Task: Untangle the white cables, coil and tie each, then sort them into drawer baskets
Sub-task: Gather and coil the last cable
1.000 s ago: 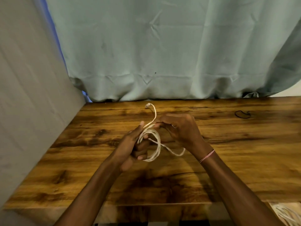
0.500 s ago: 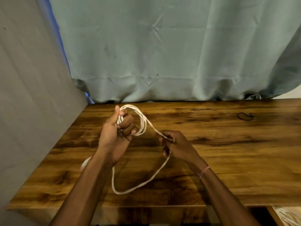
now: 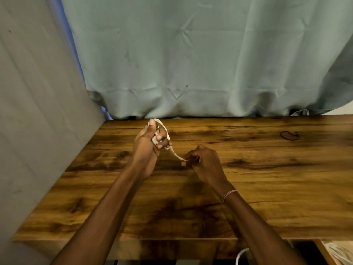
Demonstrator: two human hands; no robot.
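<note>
A white cable (image 3: 165,133) is looped around the fingers of my left hand (image 3: 148,145), which is raised above the far left part of the wooden table (image 3: 267,188) and closed on the coil. A short taut strand runs down and right from the coil to my right hand (image 3: 203,162), whose fingers pinch it. The cable's tail hangs below the table's front edge as a white curve (image 3: 239,255). More white cables (image 3: 338,254) lie in a basket at the bottom right corner.
A black elastic tie (image 3: 289,135) lies on the table at the far right. A green-grey curtain (image 3: 191,64) hangs behind the table. A grey wall (image 3: 38,111) borders the left side. The drawer edge (image 3: 322,251) shows under the table front at right.
The long slack loop that hung over the table half a second ago is gone from the tabletop. The strand between my hands is now short and taut. Both hands stayed near the same place.
</note>
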